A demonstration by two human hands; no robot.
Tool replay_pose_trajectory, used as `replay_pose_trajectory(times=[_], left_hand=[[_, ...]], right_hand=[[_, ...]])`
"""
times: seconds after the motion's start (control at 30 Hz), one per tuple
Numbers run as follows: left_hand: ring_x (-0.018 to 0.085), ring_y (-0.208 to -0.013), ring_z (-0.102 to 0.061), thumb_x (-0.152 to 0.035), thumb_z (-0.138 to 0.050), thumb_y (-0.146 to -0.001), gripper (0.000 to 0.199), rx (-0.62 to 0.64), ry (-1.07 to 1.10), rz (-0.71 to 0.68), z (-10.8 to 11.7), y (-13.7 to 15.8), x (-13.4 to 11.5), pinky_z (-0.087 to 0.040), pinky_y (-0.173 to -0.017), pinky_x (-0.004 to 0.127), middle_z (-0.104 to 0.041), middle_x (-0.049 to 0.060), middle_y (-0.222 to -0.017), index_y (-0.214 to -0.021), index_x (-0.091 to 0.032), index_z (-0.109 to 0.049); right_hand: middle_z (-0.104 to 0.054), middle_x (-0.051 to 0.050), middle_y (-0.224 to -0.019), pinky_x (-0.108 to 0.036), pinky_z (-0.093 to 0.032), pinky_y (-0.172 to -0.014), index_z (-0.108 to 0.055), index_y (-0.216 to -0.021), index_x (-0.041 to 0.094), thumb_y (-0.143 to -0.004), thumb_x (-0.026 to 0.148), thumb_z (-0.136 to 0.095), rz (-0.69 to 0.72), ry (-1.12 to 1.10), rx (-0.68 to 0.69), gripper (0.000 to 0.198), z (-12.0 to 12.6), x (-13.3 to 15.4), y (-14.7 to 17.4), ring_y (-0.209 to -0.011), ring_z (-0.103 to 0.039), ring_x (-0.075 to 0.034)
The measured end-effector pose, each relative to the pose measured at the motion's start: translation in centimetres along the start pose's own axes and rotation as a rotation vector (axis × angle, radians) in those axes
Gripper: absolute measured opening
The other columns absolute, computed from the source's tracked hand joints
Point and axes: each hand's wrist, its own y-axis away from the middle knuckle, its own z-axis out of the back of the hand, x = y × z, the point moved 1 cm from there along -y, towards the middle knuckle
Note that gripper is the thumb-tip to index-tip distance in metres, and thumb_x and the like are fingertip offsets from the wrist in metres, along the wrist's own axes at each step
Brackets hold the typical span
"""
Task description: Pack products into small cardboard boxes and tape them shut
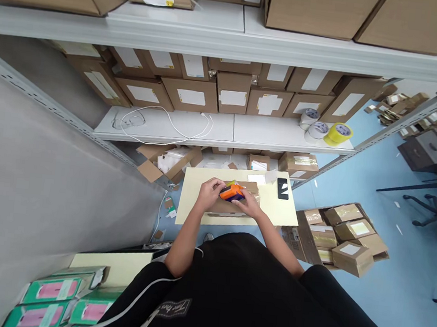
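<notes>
Over a cardboard box point(224, 207) on the pale yellow table point(193, 202), I hold up an orange and dark-blue tape dispenser point(231, 191), with a bit of yellow showing at its top. My left hand point(209, 193) pinches its left end, thumb and fingers together. The right side is gripped by my right hand point(249, 204), its fingers partly hidden behind it. Flat on the table to the right lies a black phone point(282, 189). A white paper point(256, 179) lies near the back edge.
Behind the table, a shelf point(264, 132) bears labelled boxes, a white cable point(175, 126), white tape rolls point(316, 130) and a yellow tape roll point(337, 133). An open box point(191, 161) stands back left. On the right floor is a large carton of parcels point(306, 238). Green boxes point(51, 291) sit lower left.
</notes>
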Motion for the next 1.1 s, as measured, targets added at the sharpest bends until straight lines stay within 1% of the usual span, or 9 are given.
replay_pose_trajectory(times=[0.17, 0.33, 0.4, 0.53, 0.6, 0.67, 0.8, 0.9, 1.1], left_hand=[[0.021, -0.086, -0.067, -0.039, -0.065, -0.090, 0.021, -0.083, 0.035, 0.050, -1.0, 0.7, 1.1, -0.052, -0.083, 0.033, -0.074, 0.005, -0.087, -0.081, -0.021, -0.071], [0.021, -0.082, -0.067, -0.041, -0.065, -0.089, 0.024, -0.090, 0.120, 0.110, -1.7, 1.2, 1.5, -0.053, -0.081, 0.033, -0.073, 0.006, -0.084, -0.081, -0.020, -0.069], [0.020, -0.082, -0.066, -0.044, -0.065, -0.091, 0.026, -0.156, 0.136, 0.091, -0.3, 1.1, 1.1, -0.053, -0.082, 0.032, -0.072, 0.005, -0.083, -0.080, -0.020, -0.067], [0.018, -0.083, -0.064, -0.047, -0.067, -0.091, 0.027, -0.409, 0.104, -0.027, 5.9, -0.1, -0.8, -0.052, -0.081, 0.028, -0.071, 0.003, -0.085, -0.086, -0.020, -0.069], [0.017, -0.080, -0.064, -0.047, -0.071, -0.090, 0.027, -0.354, 0.078, -0.046, 8.2, -0.8, -1.9, -0.052, -0.077, 0.027, -0.072, 0.002, -0.085, -0.089, -0.020, -0.072], [0.017, -0.080, -0.065, -0.047, -0.074, -0.087, 0.028, -0.283, 0.091, -0.049, 8.6, -1.1, -2.8, -0.052, -0.076, 0.027, -0.073, 0.003, -0.084, -0.086, -0.019, -0.073], [0.019, -0.085, -0.068, -0.050, -0.075, -0.085, 0.031, -0.193, 0.193, -0.028, 5.3, -0.4, -4.1, -0.055, -0.081, 0.030, -0.075, 0.004, -0.087, -0.086, -0.019, -0.075], [0.020, -0.088, -0.070, -0.049, -0.076, -0.086, 0.030, -0.135, 0.256, -0.055, 3.3, 0.9, -5.0, -0.057, -0.084, 0.032, -0.075, 0.006, -0.092, -0.087, -0.019, -0.076], [0.022, -0.095, -0.070, -0.042, -0.079, -0.088, 0.021, -0.079, 0.187, -0.200, 4.4, 2.0, -6.6, -0.058, -0.088, 0.035, -0.074, 0.008, -0.097, -0.093, -0.022, -0.080]], right_hand=[[-0.073, -0.011, -0.112, -0.045, -0.051, -0.093, -0.069, -0.117, 0.024, -0.091, 0.060, -0.072, -0.002, 0.036, -0.005, 0.045, 0.5, 0.5, 0.1, -0.102, -0.066, -0.032], [-0.074, -0.012, -0.106, -0.045, -0.051, -0.091, -0.071, -0.113, 0.023, -0.088, 0.062, -0.074, 0.001, 0.094, 0.026, 0.047, 1.2, 0.4, -0.5, -0.100, -0.066, -0.032], [-0.075, -0.012, -0.106, -0.047, -0.051, -0.092, -0.071, -0.112, 0.023, -0.086, 0.063, -0.076, -0.016, 0.095, 0.012, 0.048, 1.7, -0.2, -0.1, -0.100, -0.066, -0.033], [-0.075, -0.009, -0.096, -0.044, -0.055, -0.083, -0.070, -0.107, 0.023, -0.088, 0.062, -0.071, -0.153, 0.018, -0.067, 0.043, 3.6, -2.4, 2.7, -0.086, -0.068, -0.029], [-0.074, -0.007, -0.094, -0.042, -0.056, -0.081, -0.067, -0.103, 0.023, -0.085, 0.061, -0.074, -0.188, -0.032, -0.104, 0.043, 4.4, -3.1, 4.1, -0.085, -0.068, -0.028], [-0.073, -0.005, -0.092, -0.040, -0.056, -0.079, -0.066, -0.100, 0.023, -0.082, 0.059, -0.078, -0.198, -0.077, -0.128, 0.043, 4.5, -3.0, 4.6, -0.084, -0.067, -0.026], [-0.069, -0.002, -0.083, -0.036, -0.054, -0.075, -0.065, -0.090, 0.023, -0.074, 0.055, -0.087, -0.140, -0.179, -0.128, 0.042, 3.5, -0.4, 2.9, -0.078, -0.063, -0.023], [-0.068, -0.002, -0.084, -0.035, -0.054, -0.074, -0.065, -0.085, 0.023, -0.076, 0.052, -0.086, -0.041, -0.241, -0.116, 0.037, 3.1, 2.3, 1.1, -0.078, -0.062, -0.021], [-0.072, -0.005, -0.094, -0.035, -0.055, -0.081, -0.070, -0.092, 0.024, -0.082, 0.049, -0.081, 0.059, -0.268, -0.077, 0.029, 4.1, 5.6, 0.0, -0.085, -0.065, -0.021]])
